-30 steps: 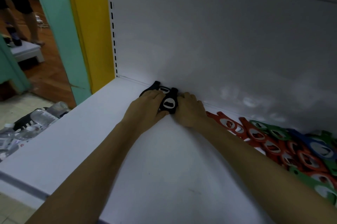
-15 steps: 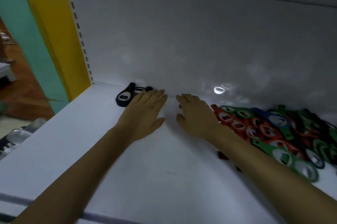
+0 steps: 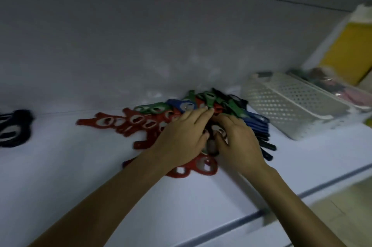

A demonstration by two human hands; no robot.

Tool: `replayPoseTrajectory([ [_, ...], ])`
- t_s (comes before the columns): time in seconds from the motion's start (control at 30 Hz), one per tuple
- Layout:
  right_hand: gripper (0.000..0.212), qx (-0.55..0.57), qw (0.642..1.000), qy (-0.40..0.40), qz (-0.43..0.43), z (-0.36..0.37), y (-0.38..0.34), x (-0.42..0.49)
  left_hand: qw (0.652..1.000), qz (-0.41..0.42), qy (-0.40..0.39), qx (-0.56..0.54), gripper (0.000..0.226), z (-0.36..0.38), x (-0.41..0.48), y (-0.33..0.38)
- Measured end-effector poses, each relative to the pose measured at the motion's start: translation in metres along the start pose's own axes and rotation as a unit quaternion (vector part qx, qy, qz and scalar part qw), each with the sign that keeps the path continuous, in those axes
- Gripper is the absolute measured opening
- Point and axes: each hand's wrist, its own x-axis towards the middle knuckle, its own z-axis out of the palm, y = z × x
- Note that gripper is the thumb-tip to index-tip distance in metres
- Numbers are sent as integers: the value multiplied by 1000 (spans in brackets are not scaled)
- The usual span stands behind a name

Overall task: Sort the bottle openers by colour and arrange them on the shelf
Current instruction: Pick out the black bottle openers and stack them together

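A mixed pile of bottle openers lies on the white shelf point(image 3: 84, 166) against the back wall: red ones point(image 3: 130, 124) on the left, green ones point(image 3: 153, 108) and blue ones point(image 3: 181, 103) behind, dark ones point(image 3: 265, 146) on the right. A small group of black openers point(image 3: 14, 128) sits apart at the far left. My left hand point(image 3: 181, 138) rests flat on the pile, fingers stretched out. My right hand point(image 3: 237, 142) curls its thumb and fingers around a black opener point(image 3: 211, 145) between the two hands. A red opener point(image 3: 203, 166) lies under my left wrist.
A white perforated basket point(image 3: 281, 101) stands just right of the pile, with a second basket point(image 3: 332, 89) holding blurred items behind it. The shelf's front edge point(image 3: 251, 218) runs diagonally at lower right. A yellow panel point(image 3: 346, 49) is at the far right.
My view has swung right. Both hands left the black openers at the far left and moved to the mixed pile, where my right hand now grips a black opener.
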Motion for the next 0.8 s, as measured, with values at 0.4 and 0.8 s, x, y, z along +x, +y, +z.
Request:
replayPoseTrajectory([
  [0.4,18,-126,992,20,-26,18,35,8,933,-152,104,-310,15,35,12,16],
  [0.8,15,132,940,239,-202,21,16,-4,825,-226,46,-517,25,22,19,29],
])
